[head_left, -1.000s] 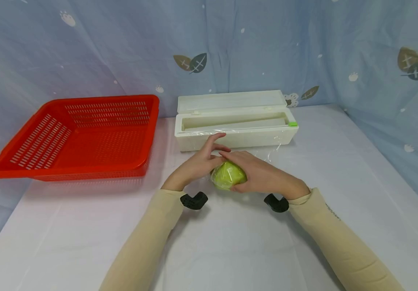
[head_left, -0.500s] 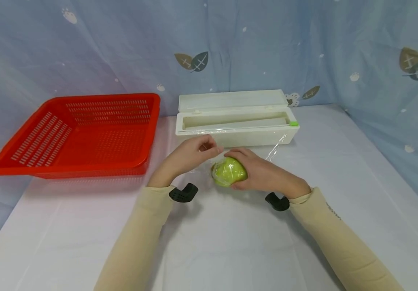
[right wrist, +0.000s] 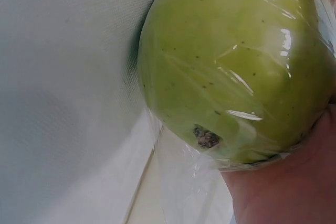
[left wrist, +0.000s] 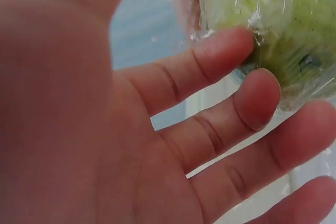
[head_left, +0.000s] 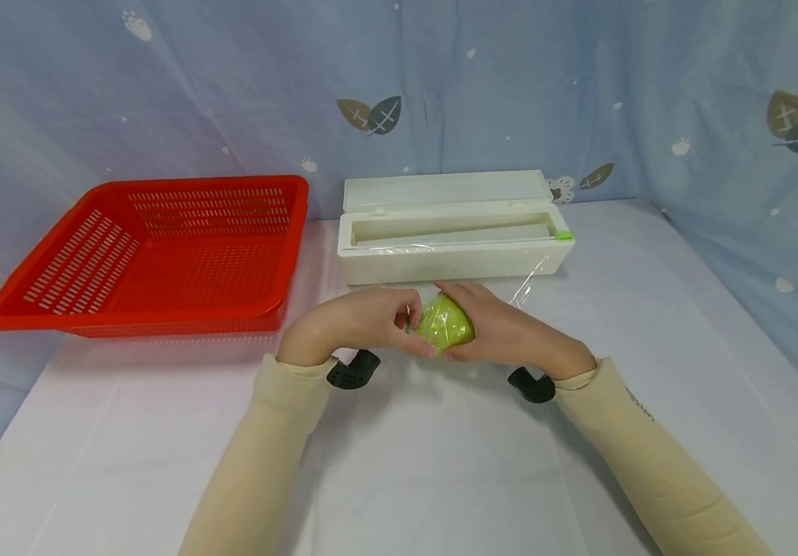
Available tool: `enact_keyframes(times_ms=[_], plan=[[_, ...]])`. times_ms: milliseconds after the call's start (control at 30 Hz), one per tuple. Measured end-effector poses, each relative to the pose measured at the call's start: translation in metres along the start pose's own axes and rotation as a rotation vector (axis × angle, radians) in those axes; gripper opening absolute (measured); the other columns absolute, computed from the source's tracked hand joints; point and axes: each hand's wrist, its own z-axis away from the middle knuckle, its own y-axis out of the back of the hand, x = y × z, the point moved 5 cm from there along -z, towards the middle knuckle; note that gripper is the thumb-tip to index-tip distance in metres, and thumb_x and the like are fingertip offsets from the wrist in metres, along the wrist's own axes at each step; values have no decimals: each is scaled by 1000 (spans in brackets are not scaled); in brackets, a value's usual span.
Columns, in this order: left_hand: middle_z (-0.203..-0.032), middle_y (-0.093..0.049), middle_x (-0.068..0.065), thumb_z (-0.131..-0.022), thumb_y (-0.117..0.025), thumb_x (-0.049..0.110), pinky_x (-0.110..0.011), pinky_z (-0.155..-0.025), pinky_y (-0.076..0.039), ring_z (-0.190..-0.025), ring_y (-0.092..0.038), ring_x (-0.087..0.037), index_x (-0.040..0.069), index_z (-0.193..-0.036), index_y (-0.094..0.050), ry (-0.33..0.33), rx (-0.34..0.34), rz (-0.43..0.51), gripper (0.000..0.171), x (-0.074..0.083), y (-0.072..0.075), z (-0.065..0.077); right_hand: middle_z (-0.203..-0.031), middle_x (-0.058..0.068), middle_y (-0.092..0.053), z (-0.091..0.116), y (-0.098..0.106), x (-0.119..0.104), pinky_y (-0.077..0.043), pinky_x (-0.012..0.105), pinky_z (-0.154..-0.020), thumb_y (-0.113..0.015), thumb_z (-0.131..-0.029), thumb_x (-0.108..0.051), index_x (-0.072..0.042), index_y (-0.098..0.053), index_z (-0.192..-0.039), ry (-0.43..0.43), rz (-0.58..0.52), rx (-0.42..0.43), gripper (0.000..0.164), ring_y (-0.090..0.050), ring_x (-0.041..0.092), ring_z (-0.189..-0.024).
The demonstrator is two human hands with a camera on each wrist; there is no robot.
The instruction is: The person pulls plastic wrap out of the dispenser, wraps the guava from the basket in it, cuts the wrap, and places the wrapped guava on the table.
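Observation:
A round green fruit (head_left: 446, 323) with small dark specks and a brown blossom end is covered in clear plastic wrap (right wrist: 244, 80). My right hand (head_left: 499, 324) grips it from the right, thumb at the near side and fingers over the far side. On the left side of the fruit, my left hand (head_left: 364, 318) has its curled forefinger and thumb at the wrap. The left wrist view shows fingertips (left wrist: 228, 48) right against the filmed fruit; the thumb tip is hidden there. Film runs from behind the right hand to a long white wrap box (head_left: 447, 266).
The box's lid (head_left: 447, 191) stands raised at the back, and a green slider (head_left: 563, 235) sits at its right end. A red slotted basket (head_left: 269, 313) stands to the left. A white cloth (head_left: 440, 463) covers the table; a blue patterned curtain (head_left: 232, 93) hangs behind.
My left hand lifted off the fruit's top, drew back left with the fingers curled, then came down to the fruit's left side. The right hand keeps its grip on the fruit.

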Motion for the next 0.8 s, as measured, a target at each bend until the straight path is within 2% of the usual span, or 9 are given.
enact_keyframes(times_ms=[67, 233, 433, 567, 667, 800], plan=[[-70, -52, 1, -73, -71, 40, -24, -55, -39, -63, -47, -12, 14, -82, -52, -10, 3, -30, 34, 3, 0, 0, -131, 4, -30, -1, 0, 0, -43, 30, -76, -76, -68, -28, -11, -26, -139, -1, -3, 5, 88, -40, 16, -100], [-66, -49, 4, -80, -65, 24, -22, -56, -38, -61, -46, -9, 18, -77, -55, -48, 34, -66, 12, 8, 1, -2, -128, 0, -33, -1, 0, 0, -42, 30, -77, -76, -68, -30, -13, -37, -131, -13, -25, 4, 76, -42, 15, -100], [-74, -54, 9, -86, -59, 23, -23, -63, -42, -71, -50, -7, 23, -79, -57, -117, 94, 2, 7, 16, 8, 0, -117, -5, -41, -1, 1, 3, -44, 29, -71, -77, -67, -29, -20, -37, -128, -24, -79, -5, 74, -46, 14, -91], [-82, -57, 11, -87, -56, 25, -24, -68, -44, -80, -52, -5, 24, -83, -57, -120, 121, 58, 5, 16, 11, 2, -115, -5, -42, -1, 0, 3, -44, 30, -73, -78, -67, -28, -19, -36, -129, -4, -104, -11, 75, -45, 14, -93], [-81, -61, 9, -88, -55, 23, -28, -69, -46, -80, -55, -7, 22, -85, -57, -116, 127, 176, 4, 10, 11, 0, -117, -4, -42, 0, 0, 4, -43, 31, -74, -78, -67, -30, -18, -36, -130, -4, -91, -15, 76, -45, 14, -94], [-82, -64, -1, -89, -52, 15, -35, -72, -48, -78, -60, -15, 12, -88, -55, -103, 114, 426, 4, -5, 11, -3, -118, -3, -42, -1, 0, 5, -42, 31, -76, -77, -67, -31, -16, -35, -131, -9, -68, -14, 78, -44, 14, -94]])
